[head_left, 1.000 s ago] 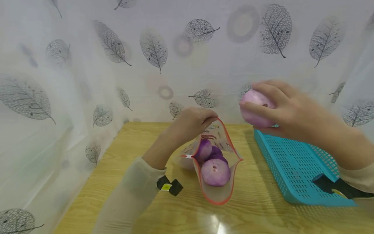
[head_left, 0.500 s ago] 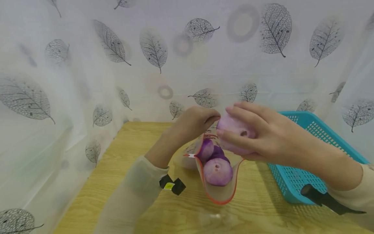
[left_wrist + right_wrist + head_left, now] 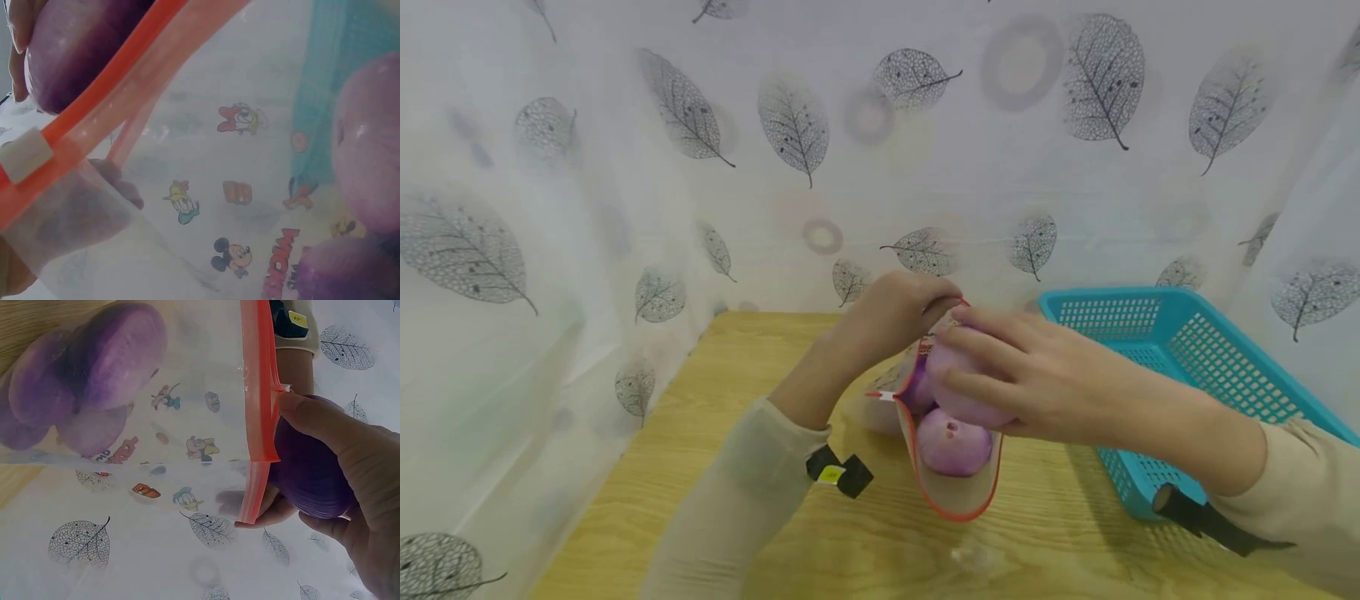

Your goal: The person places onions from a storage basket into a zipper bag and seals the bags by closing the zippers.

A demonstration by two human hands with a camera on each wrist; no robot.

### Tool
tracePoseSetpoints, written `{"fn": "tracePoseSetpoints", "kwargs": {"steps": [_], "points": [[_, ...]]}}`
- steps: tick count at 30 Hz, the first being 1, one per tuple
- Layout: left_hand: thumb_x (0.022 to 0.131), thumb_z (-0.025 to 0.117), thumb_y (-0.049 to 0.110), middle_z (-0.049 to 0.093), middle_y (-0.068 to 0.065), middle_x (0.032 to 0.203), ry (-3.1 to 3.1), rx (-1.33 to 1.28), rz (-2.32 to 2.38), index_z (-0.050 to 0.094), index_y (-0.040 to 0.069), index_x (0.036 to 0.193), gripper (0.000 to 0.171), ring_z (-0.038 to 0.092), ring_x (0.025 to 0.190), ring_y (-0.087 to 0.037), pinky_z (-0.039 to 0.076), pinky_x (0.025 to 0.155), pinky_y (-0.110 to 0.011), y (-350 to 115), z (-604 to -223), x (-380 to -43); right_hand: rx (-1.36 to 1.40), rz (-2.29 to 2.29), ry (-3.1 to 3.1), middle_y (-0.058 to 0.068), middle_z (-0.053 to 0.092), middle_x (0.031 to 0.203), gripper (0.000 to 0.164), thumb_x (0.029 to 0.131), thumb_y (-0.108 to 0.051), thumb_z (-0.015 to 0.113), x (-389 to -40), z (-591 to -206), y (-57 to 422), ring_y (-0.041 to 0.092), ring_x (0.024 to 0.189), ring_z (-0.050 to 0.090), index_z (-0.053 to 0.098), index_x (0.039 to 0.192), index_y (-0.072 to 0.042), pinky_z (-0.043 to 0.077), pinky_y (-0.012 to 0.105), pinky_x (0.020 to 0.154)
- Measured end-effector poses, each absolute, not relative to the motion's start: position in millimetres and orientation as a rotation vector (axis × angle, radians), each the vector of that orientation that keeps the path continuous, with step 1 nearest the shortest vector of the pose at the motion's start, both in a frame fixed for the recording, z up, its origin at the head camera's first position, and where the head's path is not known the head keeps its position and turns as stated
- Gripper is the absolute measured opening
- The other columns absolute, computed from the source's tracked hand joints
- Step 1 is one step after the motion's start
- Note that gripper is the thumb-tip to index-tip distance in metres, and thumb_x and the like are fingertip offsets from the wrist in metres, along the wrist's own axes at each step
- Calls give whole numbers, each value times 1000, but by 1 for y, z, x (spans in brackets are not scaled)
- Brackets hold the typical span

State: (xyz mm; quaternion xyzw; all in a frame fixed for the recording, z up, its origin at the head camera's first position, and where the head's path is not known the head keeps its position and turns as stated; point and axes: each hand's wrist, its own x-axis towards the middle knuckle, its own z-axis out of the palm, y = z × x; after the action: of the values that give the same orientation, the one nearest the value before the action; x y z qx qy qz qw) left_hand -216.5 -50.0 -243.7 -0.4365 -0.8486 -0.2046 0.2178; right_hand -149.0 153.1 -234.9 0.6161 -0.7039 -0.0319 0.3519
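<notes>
A clear zip bag (image 3: 957,500) with a red-orange zip edge and cartoon prints stands on the table, mouth spread apart. Its far rim is pinched by my left hand (image 3: 891,317). My right hand (image 3: 1052,375) grips a purple onion (image 3: 972,410) at the bag's mouth, fingers over its top. Below it, a lighter purple onion (image 3: 953,447) lies inside the bag; in the right wrist view several onions (image 3: 115,356) are bunched at the bottom. A white zip slider (image 3: 26,154) sits at one end of the zip.
To the right of the bag is a turquoise plastic basket (image 3: 1247,358), with my right forearm reaching across it. The wooden table (image 3: 752,358) ends at a white curtain (image 3: 737,217) printed with leaves. A black wrist camera (image 3: 838,473) hangs under my left sleeve.
My right hand has carried the onion leftward and down from above the basket to the bag's mouth. The left hand has stayed almost still on the rim.
</notes>
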Motion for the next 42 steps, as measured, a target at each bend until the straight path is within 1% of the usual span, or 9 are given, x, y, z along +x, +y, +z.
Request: {"fn": "tracePoseSetpoints", "kwargs": {"steps": [2, 4, 9, 13, 18, 24, 27, 34, 42], "points": [[96, 55, 11, 72, 0, 88, -2352, -1209, -557, 72, 8, 98, 17, 64, 74, -9, 50, 69, -19, -50, -243, -216, 1605, -91, -1847, 11, 55, 128, 31, 88, -20, 62, -148, -236, 151, 33, 120, 51, 57, 117, -13, 53, 41, 84], [96, 56, 12, 72, 0, 88, -2349, -1209, -551, 72, 8, 98, 16, 63, 73, -9, 50, 68, -19, -49, -243, -217, 1613, -106, -1856, 10, 56, 126, 26, 89, -19, 62, -148, -237, 150, 32, 120, 51, 58, 115, -15, 51, 41, 91], [95, 57, 12, 72, -1, 87, -2346, -1219, -544, 72, 7, 97, 15, 64, 73, -10, 50, 68, -20, -49, -243, -216, 1613, -185, -1876, 12, 58, 126, 51, 69, -10, 79, -149, -236, 153, 30, 121, 52, 60, 115, -11, 46, 41, 97], [95, 58, 13, 72, -2, 89, -2374, -1217, -543, 72, 6, 98, 16, 66, 77, -12, 51, 71, -20, -49, -241, -216, 1615, -205, -1883, 14, 59, 126, 51, 69, 3, 71, -150, -234, 157, 28, 120, 54, 59, 117, -5, 46, 41, 98], [95, 57, 13, 72, -2, 90, -2390, -1212, -550, 72, 6, 99, 17, 66, 78, -11, 51, 71, -20, -50, -240, -215, 1616, -134, -1830, 15, 62, 119, 24, 98, -11, 45, -150, -233, 158, 28, 113, 58, 60, 115, -4, 49, 42, 94], [95, 57, 12, 72, -2, 91, -2383, -1228, -565, 72, 6, 101, 17, 65, 78, -11, 51, 70, -18, -52, -239, -214, 1608, -44, -1816, 14, 65, 116, 31, 100, -24, 44, -149, -232, 162, 27, 106, 62, 60, 115, -3, 51, 42, 89], [95, 57, 12, 73, -3, 92, -2383, -1229, -572, 72, 6, 101, 17, 67, 80, -12, 51, 71, -18, -51, -239, -214, 1593, -19, -1836, 13, 65, 114, 39, 105, -29, 32, -148, -234, 167, 28, 105, 62, 60, 114, -4, 51, 41, 88], [94, 59, 11, 73, -4, 95, -2366, -1202, -581, 72, 5, 100, 16, 69, 87, -15, 54, 76, -20, -52, -239, -215, 1550, 34, -1811, 12, 66, 109, 38, 104, -27, 37, -151, -240, 174, 27, 101, 64, 63, 112, -1, 52, 40, 81], [93, 60, 11, 73, -4, 92, -2334, -1212, -612, 72, 5, 98, 15, 68, 81, -13, 53, 72, -18, -56, -241, -218, 1463, 110, -1750, 11, 69, 104, 43, 102, -32, 42, -157, -254, 182, 26, 91, 66, 67, 108, 1, 54, 40, 71]]}}
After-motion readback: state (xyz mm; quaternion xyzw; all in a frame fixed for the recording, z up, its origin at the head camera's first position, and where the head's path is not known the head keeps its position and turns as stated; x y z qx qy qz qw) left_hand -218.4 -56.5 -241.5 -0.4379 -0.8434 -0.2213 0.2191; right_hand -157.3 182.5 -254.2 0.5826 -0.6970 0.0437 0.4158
